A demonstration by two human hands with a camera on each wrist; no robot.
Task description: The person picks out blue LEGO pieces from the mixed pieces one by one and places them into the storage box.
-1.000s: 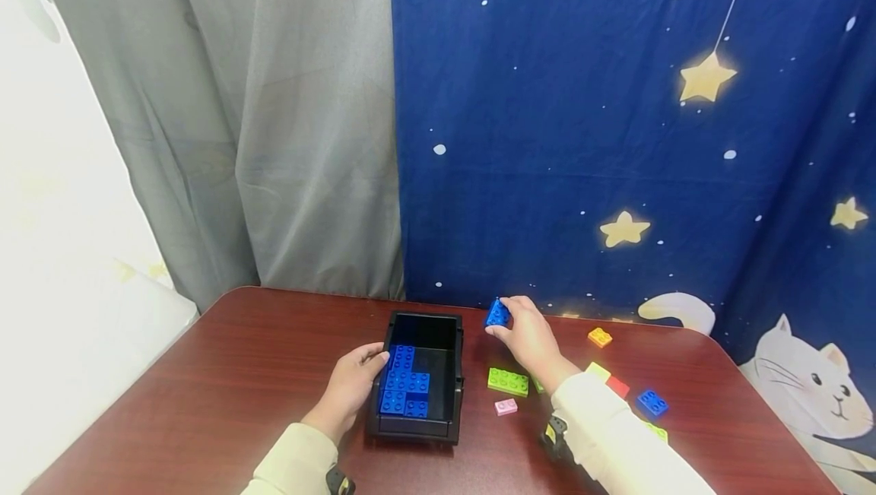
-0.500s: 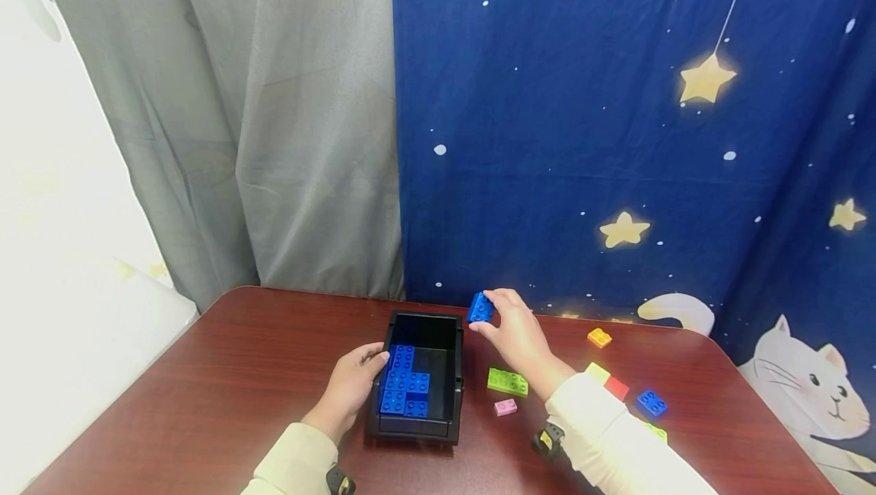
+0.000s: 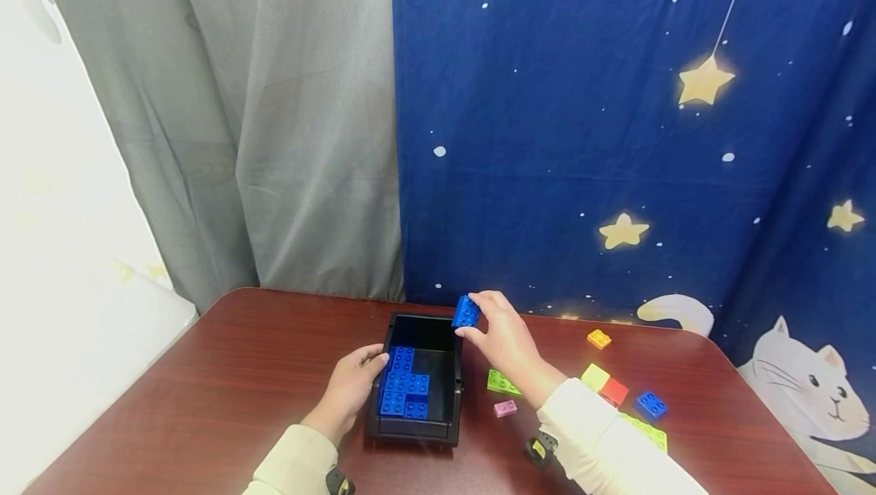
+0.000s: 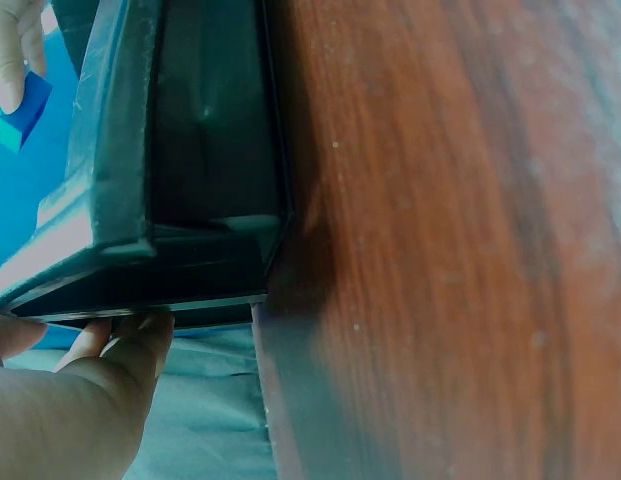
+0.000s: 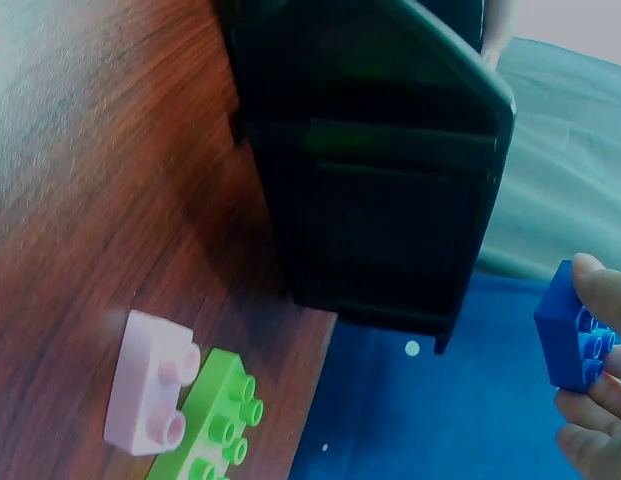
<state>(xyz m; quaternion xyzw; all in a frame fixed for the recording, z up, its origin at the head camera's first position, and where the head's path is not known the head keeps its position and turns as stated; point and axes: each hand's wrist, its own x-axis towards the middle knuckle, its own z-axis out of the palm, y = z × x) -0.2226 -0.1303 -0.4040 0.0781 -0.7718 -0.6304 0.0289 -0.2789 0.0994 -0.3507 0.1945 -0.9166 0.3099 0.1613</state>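
Observation:
My right hand [image 3: 505, 337] pinches a blue toy building brick [image 3: 467, 312] between thumb and fingers, raised at the right far corner of a black plastic bin [image 3: 446, 431]. The same blue brick [image 5: 562, 335] shows at the right edge of the right wrist view, studs facing the palm. My left hand [image 3: 349, 388] grips the bin's left wall, thumb at the rim; in the left wrist view its fingers [image 4: 140, 350] curl against the bin's end. Inside the bin, several blue bricks [image 3: 405, 382] lie together along the left side, studs up.
Right of the bin lie a green brick [image 3: 503, 382] and a pink brick [image 3: 506, 408]. Farther right are yellow-green [image 3: 595, 377], red [image 3: 614, 391], blue [image 3: 652, 404] and orange [image 3: 598, 339] bricks, plus a long green one [image 3: 645, 431] partly behind my sleeve. Curtains hang behind the table [image 3: 274, 358].
My right hand has carried the blue brick leftward, from right of the bin to over its right far corner. My left hand and the bin have stayed put.

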